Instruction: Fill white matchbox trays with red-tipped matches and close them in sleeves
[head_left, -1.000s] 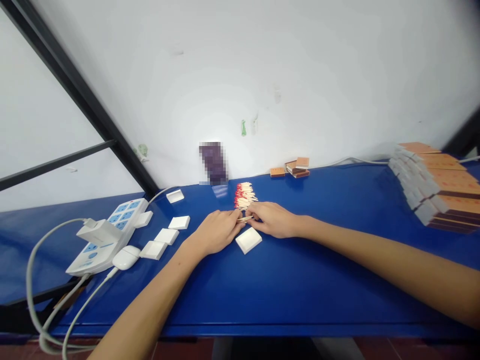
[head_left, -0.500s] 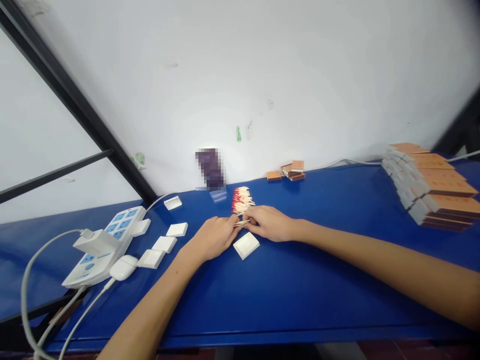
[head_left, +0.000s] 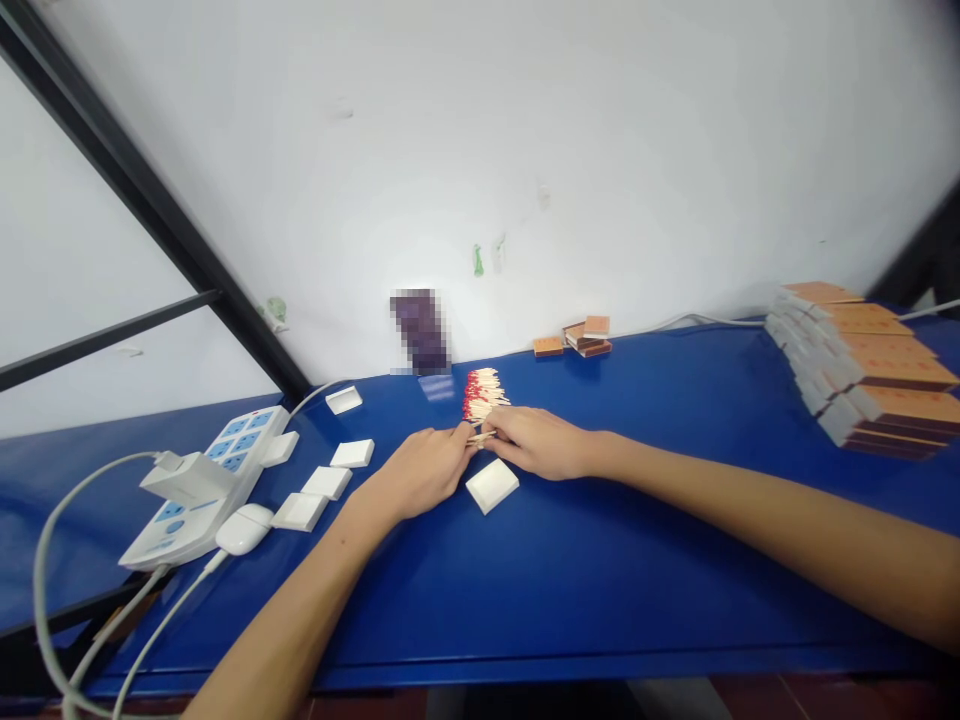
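On the blue table (head_left: 570,560) my left hand (head_left: 424,472) and my right hand (head_left: 538,442) meet fingertip to fingertip. Between them they pinch a small bunch of matchsticks (head_left: 482,436). Just behind the fingers lies a pile of red-tipped matchsticks (head_left: 483,393). An empty white matchbox tray (head_left: 492,486) sits right in front of the hands, under the gap between them. Both hands have their fingers curled and pressed together on the bunch.
Several white trays (head_left: 324,482) lie left of my left hand. A white power strip (head_left: 202,485) with a plugged adapter, a white earbud case (head_left: 244,528) and cables fill the left end. Orange matchbox sleeves (head_left: 586,338) rest by the wall. A big stack of matchboxes (head_left: 870,370) stands right.
The hands stay together at the matchstick pile and have hardly shifted. The view has drifted slightly, nothing else has moved.
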